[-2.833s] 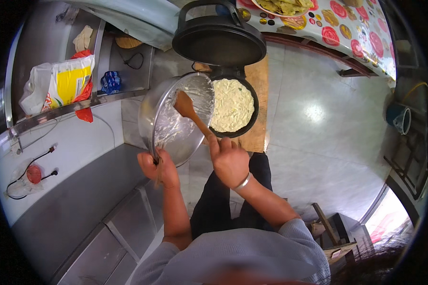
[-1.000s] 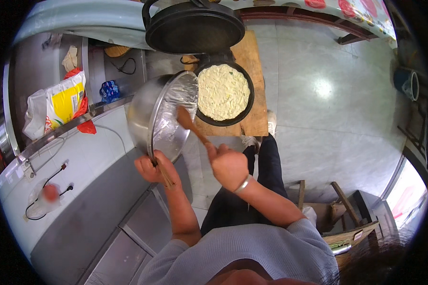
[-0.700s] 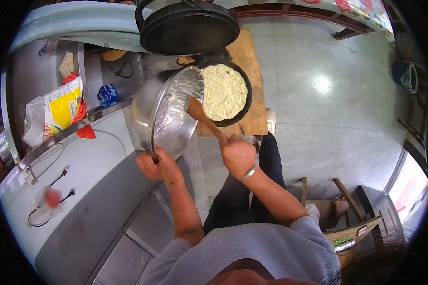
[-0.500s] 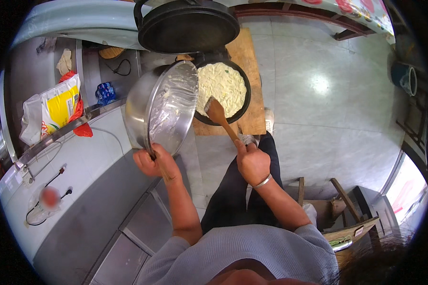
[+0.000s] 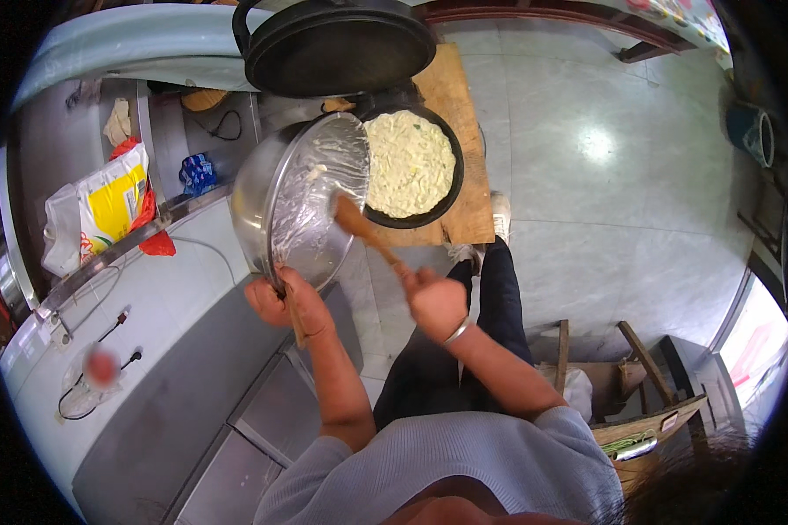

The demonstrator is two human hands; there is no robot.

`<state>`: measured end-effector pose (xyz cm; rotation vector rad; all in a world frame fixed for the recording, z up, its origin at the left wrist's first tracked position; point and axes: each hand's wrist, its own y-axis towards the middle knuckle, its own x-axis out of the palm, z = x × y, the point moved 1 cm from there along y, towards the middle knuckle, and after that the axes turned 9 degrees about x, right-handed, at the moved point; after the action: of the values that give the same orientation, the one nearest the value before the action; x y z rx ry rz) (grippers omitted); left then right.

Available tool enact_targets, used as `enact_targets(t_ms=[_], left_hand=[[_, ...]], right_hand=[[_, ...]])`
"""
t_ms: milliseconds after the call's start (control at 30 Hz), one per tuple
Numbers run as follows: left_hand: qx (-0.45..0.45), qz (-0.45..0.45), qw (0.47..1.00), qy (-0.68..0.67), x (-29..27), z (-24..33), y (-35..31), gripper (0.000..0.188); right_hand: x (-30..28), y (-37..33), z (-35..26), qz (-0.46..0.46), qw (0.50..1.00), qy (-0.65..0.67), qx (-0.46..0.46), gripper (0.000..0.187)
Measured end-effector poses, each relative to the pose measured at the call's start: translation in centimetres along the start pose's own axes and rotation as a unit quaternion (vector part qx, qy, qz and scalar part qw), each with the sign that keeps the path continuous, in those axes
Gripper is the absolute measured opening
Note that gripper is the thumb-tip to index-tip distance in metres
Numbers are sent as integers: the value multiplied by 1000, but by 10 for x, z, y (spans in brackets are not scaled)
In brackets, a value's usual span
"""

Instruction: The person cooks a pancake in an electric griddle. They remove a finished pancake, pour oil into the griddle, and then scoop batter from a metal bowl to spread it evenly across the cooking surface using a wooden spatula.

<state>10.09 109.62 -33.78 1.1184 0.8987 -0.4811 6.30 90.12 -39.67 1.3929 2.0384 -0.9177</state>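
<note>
My left hand [image 5: 291, 302] grips the rim of a large steel mixing bowl [image 5: 256, 201], tilted on its side with its mouth toward the pan. Pale batter smears coat the bowl's inner wall. A thin wooden strip [image 5: 299, 325] shows beneath the left hand; what it belongs to I cannot make out. Closed round its handle, my right hand [image 5: 436, 302] holds a wooden spatula [image 5: 363, 229], its blade at the bowl's near inner side. Beside the bowl, lumpy pale batter [image 5: 409, 166] fills a round black pan [image 5: 451, 194], whose black lid [image 5: 341, 51] stands raised behind it.
Under the pan lies a wooden board [image 5: 474, 184]. On the left, a metal counter [image 5: 171, 131] holds a yellow-and-white bag [image 5: 114, 206] and a blue packet [image 5: 198, 173]. A wooden stool [image 5: 648, 424] lies at lower right. A bucket [image 5: 751, 136] stands far right.
My right hand has moved left, carrying the spatula from over the batter in the pan to the inside of the bowl. The left hand keeps the bowl tilted nearly as before.
</note>
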Motion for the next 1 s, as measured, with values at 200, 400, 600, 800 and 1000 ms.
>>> enact_targets(t_ms=[200, 400, 600, 800, 1000], left_hand=[[57, 3, 998, 8, 1, -4, -3, 25], [63, 1, 998, -17, 6, -5, -8, 24], [9, -2, 1000, 17, 8, -20, -8, 25], [-81, 32, 996, 14, 5, -51, -1, 30], [-86, 44, 995, 7, -4, -66, -2, 31]], right_hand=[[-21, 3, 11, 41, 997, -51, 36, 33], [15, 40, -17, 21, 1000, -19, 6, 33], [1, 17, 16, -12, 996, -60, 61, 30], [-24, -6, 40, 43, 995, -75, 59, 35], [-6, -5, 56, 49, 995, -39, 72, 41]])
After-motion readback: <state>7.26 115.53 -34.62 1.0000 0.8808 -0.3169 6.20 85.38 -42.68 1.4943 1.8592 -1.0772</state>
